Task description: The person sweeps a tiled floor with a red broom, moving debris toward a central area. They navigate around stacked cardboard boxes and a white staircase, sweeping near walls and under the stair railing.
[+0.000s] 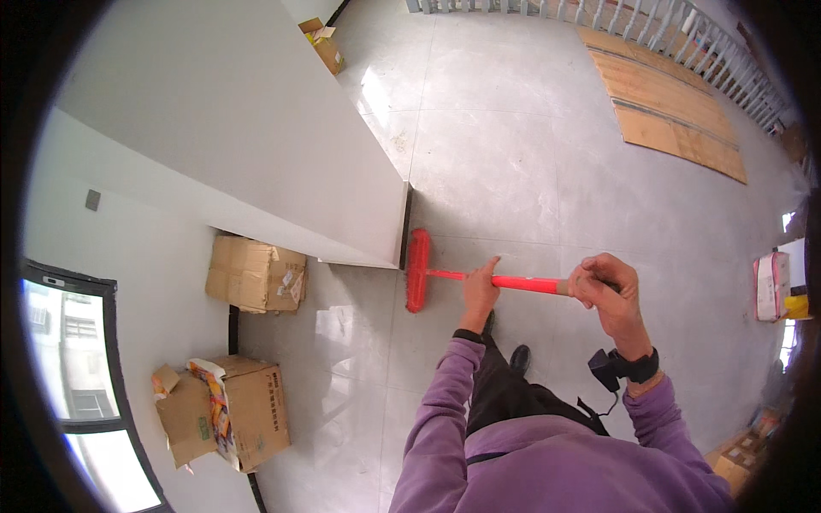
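Observation:
A broom with a red handle (pixel 526 283) and a wide red head (pixel 417 272) reaches across the grey tiled floor. My left hand (pixel 480 290) wraps the handle's lower part, its index finger pointing out. Around the upper end, near a brown section of the handle, my right hand (pixel 603 285) is closed. The broom head rests beside the dark skirting (pixel 406 224) at the corner of a white wall. Whether the bristles touch that skirting, I cannot tell.
Two cardboard boxes stand left along the wall: a taped box (pixel 247 274) and an opened box (pixel 253 410). Wooden boards (pixel 667 96) lie at the upper right before a grey balustrade (pixel 632 22). A small carton (pixel 324 48) sits at the top. Debris (pixel 399 142) dots the floor.

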A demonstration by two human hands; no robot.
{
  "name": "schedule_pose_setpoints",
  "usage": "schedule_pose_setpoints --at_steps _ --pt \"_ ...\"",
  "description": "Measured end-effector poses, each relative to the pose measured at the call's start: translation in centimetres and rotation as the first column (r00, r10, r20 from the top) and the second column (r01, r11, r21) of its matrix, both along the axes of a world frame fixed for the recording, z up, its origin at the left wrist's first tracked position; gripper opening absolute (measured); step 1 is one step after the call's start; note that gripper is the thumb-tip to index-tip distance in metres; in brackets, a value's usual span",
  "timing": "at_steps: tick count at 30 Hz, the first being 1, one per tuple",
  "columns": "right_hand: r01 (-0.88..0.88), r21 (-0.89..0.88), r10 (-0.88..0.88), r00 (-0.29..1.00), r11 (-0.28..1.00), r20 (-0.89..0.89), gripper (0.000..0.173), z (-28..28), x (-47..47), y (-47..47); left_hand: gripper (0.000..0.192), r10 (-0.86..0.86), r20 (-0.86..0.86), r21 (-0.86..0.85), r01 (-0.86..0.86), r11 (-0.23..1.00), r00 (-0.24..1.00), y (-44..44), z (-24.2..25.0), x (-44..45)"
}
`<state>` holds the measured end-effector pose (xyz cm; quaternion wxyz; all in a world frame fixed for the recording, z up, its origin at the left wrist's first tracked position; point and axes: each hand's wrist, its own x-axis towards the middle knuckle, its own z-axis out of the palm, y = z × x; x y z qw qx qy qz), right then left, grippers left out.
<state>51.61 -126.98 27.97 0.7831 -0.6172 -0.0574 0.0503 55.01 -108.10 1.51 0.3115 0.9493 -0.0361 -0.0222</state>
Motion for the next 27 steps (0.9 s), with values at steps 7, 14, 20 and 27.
schedule_pose_setpoints --at_steps 7,14,20,27 --pt "0.183 -0.194 -0.206 0.973 0.964 -0.102 0.013 -2.9 7.1 2.0 0.044 0.024 0.025 -0.087 -0.022 0.996 0.999 0.5 -4.5 7.0" --pt "0.362 -0.350 -0.413 0.907 0.864 -0.084 0.010 1.3 1.8 -4.5 0.033 -0.328 -0.011 -0.358 0.303 0.883 0.944 -10.1 -2.8 4.1" --pt "0.373 -0.449 -0.389 0.919 0.812 0.061 0.018 5.9 1.6 -4.2 0.036 -0.376 0.045 -0.511 0.345 0.788 0.926 -15.2 0.8 2.9" --pt "0.383 -0.327 -0.345 0.923 0.864 0.171 0.026 7.6 1.8 -3.1 0.052 -0.483 0.108 -0.477 0.471 0.742 0.869 -12.6 3.9 5.1"
